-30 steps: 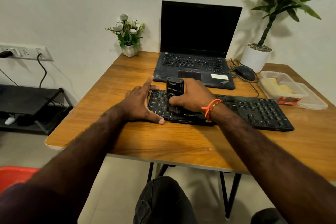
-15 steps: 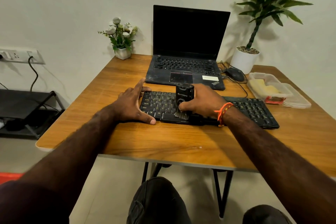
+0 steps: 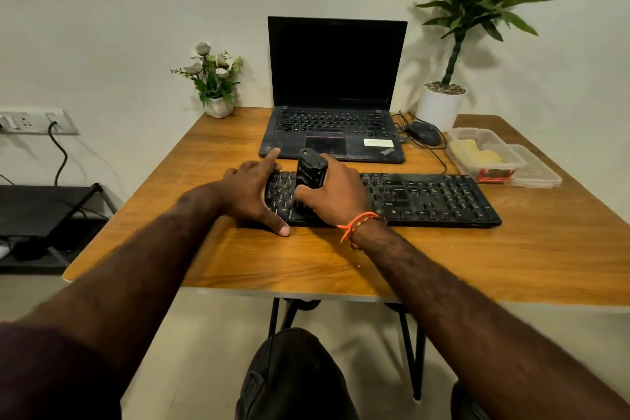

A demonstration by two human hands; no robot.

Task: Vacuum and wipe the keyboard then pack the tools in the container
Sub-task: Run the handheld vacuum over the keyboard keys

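A black keyboard (image 3: pixel 426 198) lies across the middle of the wooden table (image 3: pixel 341 266). My right hand (image 3: pixel 335 196) grips a small black handheld vacuum (image 3: pixel 311 169), held upright with its base on the keys at the keyboard's left part. My left hand (image 3: pixel 252 194) rests with spread, straight fingers over the keyboard's left end, thumb on the table at the front edge and index finger pointing toward the laptop. A clear plastic container (image 3: pixel 484 153) with a yellow cloth inside sits at the right, its lid (image 3: pixel 538 170) beside it.
An open black laptop (image 3: pixel 335 95) stands behind the keyboard, with a mouse (image 3: pixel 424 133) and its cable to its right. A white flower pot (image 3: pixel 218 106) sits at the back left, a tall potted plant (image 3: pixel 441 106) at the back right. A low black shelf (image 3: pixel 44 211) stands left.
My right hand has slid the vacuum back leftward over the keys, close to my left hand. The left hand stays on the keyboard's left end.
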